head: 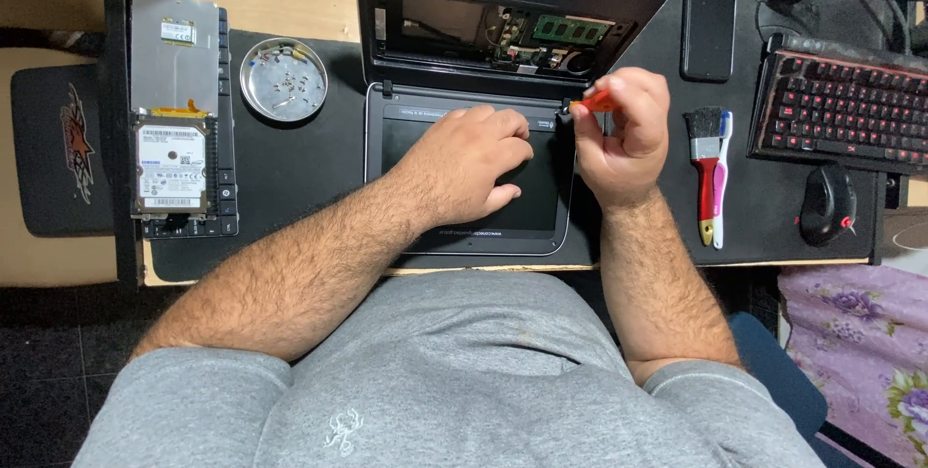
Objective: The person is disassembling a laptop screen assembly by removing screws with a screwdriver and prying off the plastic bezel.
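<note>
Gripping an orange-handled screwdriver (597, 100) between thumb and curled fingers, the right hand (623, 134) sets its tip at the right hinge corner of a small opened laptop (471, 154), which lies on a black desk mat (280, 168) directly in front of the person. The left hand (469, 163) rests flat on the laptop's dark screen panel, fingers spread and bent, holding nothing but pressing on the panel. Behind the hands, the laptop's base stands stripped of its keyboard, a green circuit board (570, 30) and wiring exposed. To the left, a round metal dish (283, 78) holds loose screws; farther left a hard drive (171, 166) lies on the removed keyboard (224, 120) beside a metal cover plate (174, 52). To the right lie a black phone (709, 18), a red-handled brush (708, 173) with a white toothbrush (723, 178) touching it, a red-lit keyboard (836, 105) and a black mouse (826, 205). Both forearms cross the desk edge, hiding part of the laptop's front rim.
</note>
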